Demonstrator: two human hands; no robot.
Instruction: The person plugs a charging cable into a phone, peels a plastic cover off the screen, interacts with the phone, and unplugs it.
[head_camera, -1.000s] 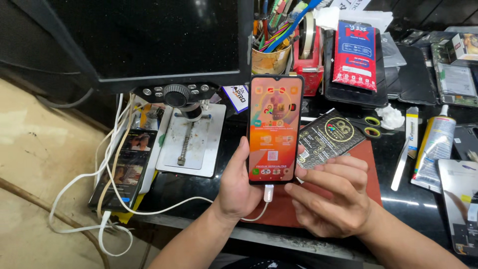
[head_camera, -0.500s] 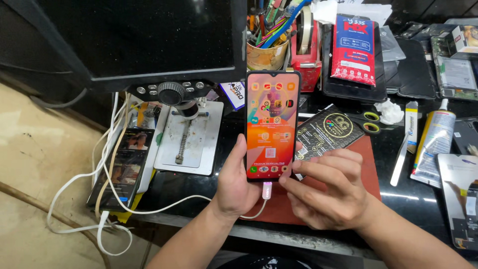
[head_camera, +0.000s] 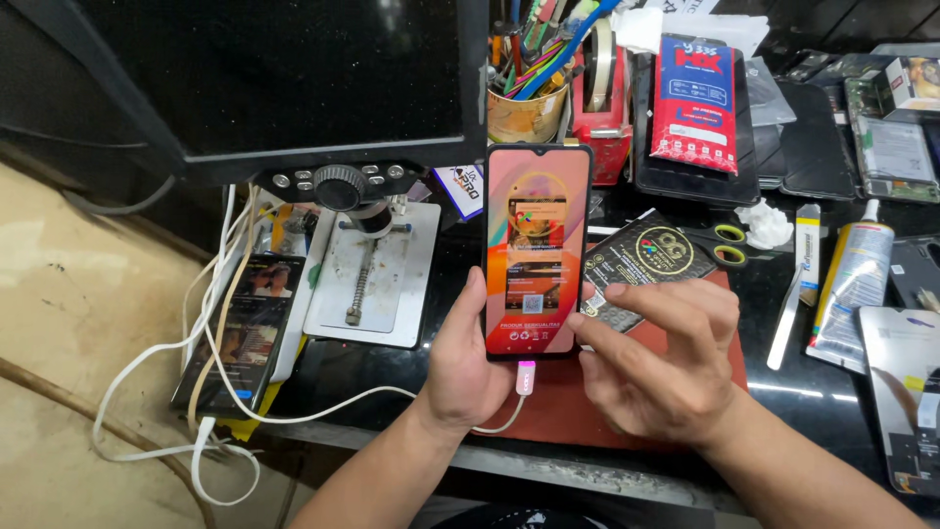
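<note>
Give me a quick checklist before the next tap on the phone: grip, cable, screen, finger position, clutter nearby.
1. Left hand grips the phone upright: ok.
2. Cable plugged into the phone's bottom: ok.
3. Screen lit, showing content: ok.
4. Right hand index fingertip at the phone's lower right edge; touching the glass: cannot tell.
5. Black packet and scissors lie behind the right hand, apart from the phone: ok.

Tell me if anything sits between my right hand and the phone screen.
Nothing visible does. The right hand hovers at the lower right edge of the phone, which the left hand holds upright, its lit screen uncovered.
</note>
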